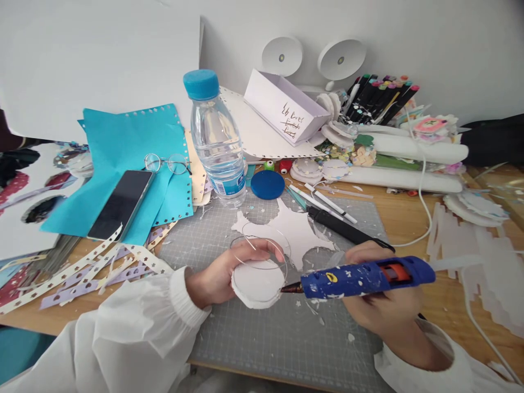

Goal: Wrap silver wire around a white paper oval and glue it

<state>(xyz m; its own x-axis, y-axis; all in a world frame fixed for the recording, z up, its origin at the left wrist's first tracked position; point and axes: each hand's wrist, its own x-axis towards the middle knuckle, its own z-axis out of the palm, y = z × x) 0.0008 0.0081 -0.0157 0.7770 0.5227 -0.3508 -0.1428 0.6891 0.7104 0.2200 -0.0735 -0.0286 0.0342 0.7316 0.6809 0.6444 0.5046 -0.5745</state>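
My left hand (pixel 227 268) is closed around a round white paper disc (pixel 257 284), tilted above the grey cutting mat (pixel 286 338). A thin loop of wire (pixel 282 243) rises over that hand and the disc. In my right hand (pixel 380 305) is a blue hot glue gun (pixel 347 281) with an orange part in its body and white flecks on it. Its dark nozzle points left and meets, or nearly meets, the disc's right edge. A white glue stick (pixel 458 263) sticks out of the gun's back end. Behind the hands lies a white paper offcut (pixel 295 232).
A water bottle (pixel 216 147) stands behind my left hand, beside a blue cap (pixel 267 184). Leftward are glasses (pixel 167 164), a phone (pixel 120 204) and blue paper (pixel 135 136). A black cutter (pixel 344 224), pens, a white box (pixel 286 109) and a white cable (pixel 426 213) lie rightward.
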